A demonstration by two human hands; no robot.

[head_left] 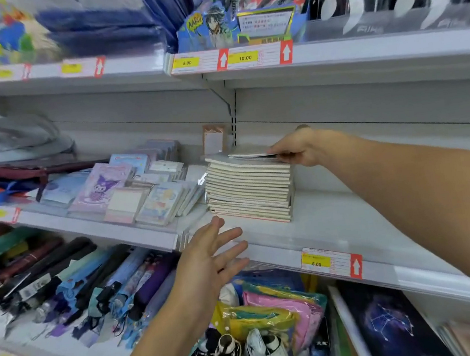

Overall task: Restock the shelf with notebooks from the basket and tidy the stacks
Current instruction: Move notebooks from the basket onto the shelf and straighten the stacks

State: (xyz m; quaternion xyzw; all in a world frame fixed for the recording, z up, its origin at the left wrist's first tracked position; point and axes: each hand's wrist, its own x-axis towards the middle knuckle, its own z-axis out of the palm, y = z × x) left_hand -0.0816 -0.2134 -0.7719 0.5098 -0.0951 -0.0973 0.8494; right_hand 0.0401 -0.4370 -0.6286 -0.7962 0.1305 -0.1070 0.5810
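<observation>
A tall stack of cream-edged notebooks (248,191) stands on the white middle shelf (336,218). My right hand (298,148) reaches over the stack's top right corner and pinches the topmost notebook (250,153), which lies slightly askew on the pile. My left hand (211,257) hovers in front of the shelf edge, below and left of the stack, fingers spread and holding nothing. No basket is in view.
Small character notepads (128,191) fill the shelf left of the stack. Folded umbrellas (63,287) lie on the lower left shelf, and colourful plastic folders (273,309) sit below. A price tag reading 6.00 (316,263) is on the shelf rail. Bare shelf extends right of the stack.
</observation>
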